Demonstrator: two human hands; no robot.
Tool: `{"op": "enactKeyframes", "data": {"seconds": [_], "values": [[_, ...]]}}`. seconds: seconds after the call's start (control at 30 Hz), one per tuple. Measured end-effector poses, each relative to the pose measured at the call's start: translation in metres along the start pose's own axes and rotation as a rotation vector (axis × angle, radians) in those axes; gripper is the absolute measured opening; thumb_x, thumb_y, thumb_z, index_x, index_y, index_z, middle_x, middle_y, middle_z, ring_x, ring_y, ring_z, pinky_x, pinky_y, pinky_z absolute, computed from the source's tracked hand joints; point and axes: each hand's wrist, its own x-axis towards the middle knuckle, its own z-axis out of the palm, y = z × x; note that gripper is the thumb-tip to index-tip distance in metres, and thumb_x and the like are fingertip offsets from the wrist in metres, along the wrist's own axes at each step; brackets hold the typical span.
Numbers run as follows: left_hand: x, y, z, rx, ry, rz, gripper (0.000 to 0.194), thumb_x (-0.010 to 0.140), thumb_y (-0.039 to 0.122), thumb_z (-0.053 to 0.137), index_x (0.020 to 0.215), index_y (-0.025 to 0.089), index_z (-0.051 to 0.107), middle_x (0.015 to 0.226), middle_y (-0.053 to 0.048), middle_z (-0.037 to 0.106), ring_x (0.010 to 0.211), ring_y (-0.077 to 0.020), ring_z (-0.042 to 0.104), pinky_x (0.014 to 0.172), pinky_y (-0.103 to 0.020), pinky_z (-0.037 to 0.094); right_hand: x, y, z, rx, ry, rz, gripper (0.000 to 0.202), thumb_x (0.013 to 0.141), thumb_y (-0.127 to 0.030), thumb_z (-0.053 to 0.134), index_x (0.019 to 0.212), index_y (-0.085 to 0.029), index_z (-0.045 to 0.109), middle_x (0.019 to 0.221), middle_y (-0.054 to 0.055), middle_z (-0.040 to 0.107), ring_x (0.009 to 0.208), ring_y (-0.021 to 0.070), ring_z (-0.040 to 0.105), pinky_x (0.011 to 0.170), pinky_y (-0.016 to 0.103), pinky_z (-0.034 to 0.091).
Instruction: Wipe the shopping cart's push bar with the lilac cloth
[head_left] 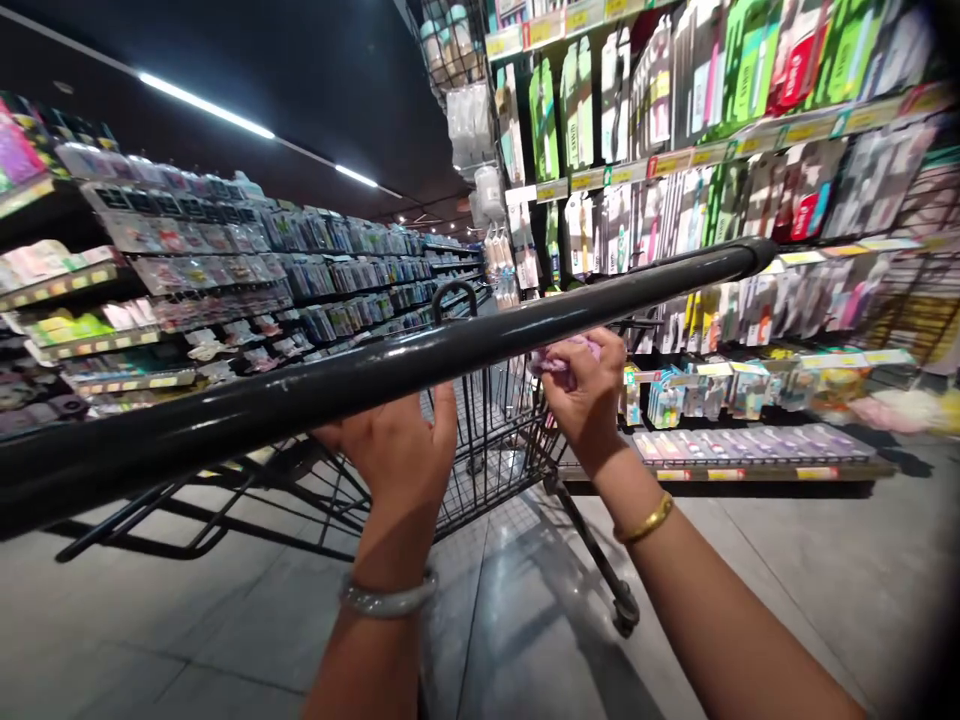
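Observation:
A black shopping cart handle (390, 360) crosses the view, rising to the right. Just below and behind it is my left hand (397, 445), wearing a grey bangle on the wrist. Its thumb points up, apart from the palm, while the handle hides most of the other fingers, so I cannot see what they touch. My right hand (589, 385), with a gold bangle on the wrist, is closed on a bunched pinkish-purple cloth (551, 362). That hand is by the wire basket (487, 415) of the cart, under the right part of the handle.
Shelves of packaged toothbrushes (577, 110) stand close on the right, above a low shelf of purple boxes (720, 445). Long racks of hanging packets (345, 255) line the left. A cart wheel (625, 608) rests on the grey tiled floor (525, 640).

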Motion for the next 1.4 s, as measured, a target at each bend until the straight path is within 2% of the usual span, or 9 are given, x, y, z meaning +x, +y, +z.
{"op": "enactKeyframes", "data": {"seconds": [0.17, 0.4, 0.67, 0.8, 0.93, 1.03, 1.2, 1.3, 1.4], "values": [[0.0, 0.0, 0.0, -0.015, -0.019, -0.012, 0.028, 0.092, 0.043, 0.051, 0.097, 0.023, 0.069, 0.102, -0.012, 0.07, 0.114, -0.0357, 0.052, 0.102, -0.06, 0.022, -0.029, 0.018, 0.008, 0.001, -0.13, -0.033, 0.019, 0.07, -0.015, 0.067, 0.085, -0.024, 0.067, 0.111, 0.007, 0.048, 0.109, 0.027, 0.047, 0.092, 0.049, 0.05], [0.001, 0.005, -0.001, -0.047, -0.023, -0.042, 0.027, 0.091, 0.043, 0.051, 0.096, 0.023, 0.07, 0.092, -0.011, 0.07, 0.108, -0.0345, 0.054, 0.101, -0.058, 0.024, 0.007, 0.009, -0.006, 0.035, 0.023, 0.137, 0.017, 0.08, -0.021, 0.06, 0.097, -0.022, 0.062, 0.12, 0.009, 0.042, 0.114, 0.0237, 0.049, 0.102, 0.048, 0.046], [0.002, 0.003, -0.002, -0.043, -0.067, -0.039, 0.034, 0.092, 0.048, 0.049, 0.098, 0.022, 0.07, 0.099, -0.012, 0.07, 0.11, -0.0346, 0.053, 0.101, -0.055, 0.025, -0.049, 0.044, 0.012, 0.037, -0.06, 0.247, 0.017, 0.073, -0.022, 0.059, 0.09, -0.02, 0.058, 0.106, 0.007, 0.048, 0.101, 0.0216, 0.051, 0.09, 0.041, 0.048], [0.002, 0.002, -0.001, -0.043, -0.081, -0.034, 0.034, 0.092, 0.047, 0.049, 0.101, 0.022, 0.069, 0.101, -0.012, 0.07, 0.109, -0.0341, 0.054, 0.1, -0.053, 0.027, -0.026, 0.035, 0.005, 0.074, -0.016, 0.323, 0.005, 0.076, -0.018, 0.053, 0.08, -0.021, 0.053, 0.089, 0.002, 0.05, 0.083, 0.0156, 0.052, 0.08, 0.034, 0.049], [0.001, 0.002, -0.001, -0.034, -0.055, -0.031, 0.032, 0.092, 0.047, 0.05, 0.099, 0.023, 0.069, 0.098, -0.011, 0.069, 0.108, -0.0334, 0.053, 0.101, -0.052, 0.025, 0.003, 0.027, -0.004, 0.095, 0.042, 0.352, 0.009, 0.079, -0.019, 0.053, 0.087, -0.021, 0.055, 0.104, 0.005, 0.051, 0.101, 0.0177, 0.052, 0.095, 0.039, 0.045], [0.0, 0.001, -0.001, -0.032, -0.037, -0.013, 0.031, 0.091, 0.046, 0.051, 0.098, 0.022, 0.069, 0.097, -0.011, 0.069, 0.109, -0.0335, 0.053, 0.102, -0.053, 0.024, -0.008, 0.027, -0.002, 0.079, 0.015, 0.38, 0.013, 0.078, -0.021, 0.055, 0.09, -0.021, 0.057, 0.112, 0.007, 0.048, 0.106, 0.0195, 0.05, 0.098, 0.041, 0.043], [-0.001, -0.001, -0.001, -0.035, -0.063, -0.001, 0.032, 0.091, 0.044, 0.051, 0.103, 0.021, 0.069, 0.102, -0.011, 0.07, 0.113, -0.033, 0.053, 0.102, -0.051, 0.026, -0.04, 0.027, 0.006, 0.039, -0.109, 0.465, 0.009, 0.07, -0.022, 0.058, 0.079, -0.02, 0.056, 0.09, 0.002, 0.049, 0.082, 0.0164, 0.048, 0.081, 0.037, 0.047], [0.0, -0.001, -0.001, -0.023, -0.075, -0.008, 0.033, 0.09, 0.044, 0.051, 0.103, 0.019, 0.07, 0.1, -0.013, 0.069, 0.112, -0.0336, 0.053, 0.102, -0.052, 0.027, -0.025, 0.015, 0.0, 0.052, -0.132, 0.506, 0.004, 0.072, -0.022, 0.056, 0.072, -0.02, 0.053, 0.079, -0.001, 0.049, 0.072, 0.014, 0.047, 0.072, 0.033, 0.047], [0.001, 0.001, -0.001, -0.04, -0.075, -0.029, 0.031, 0.089, 0.042, 0.053, 0.1, 0.019, 0.07, 0.097, -0.013, 0.069, 0.111, -0.0338, 0.052, 0.101, -0.052, 0.028, 0.005, -0.008, -0.009, 0.082, -0.118, 0.478, 0.004, 0.074, -0.021, 0.054, 0.078, -0.021, 0.056, 0.088, 0.001, 0.054, 0.082, 0.0148, 0.053, 0.078, 0.034, 0.049]]}}
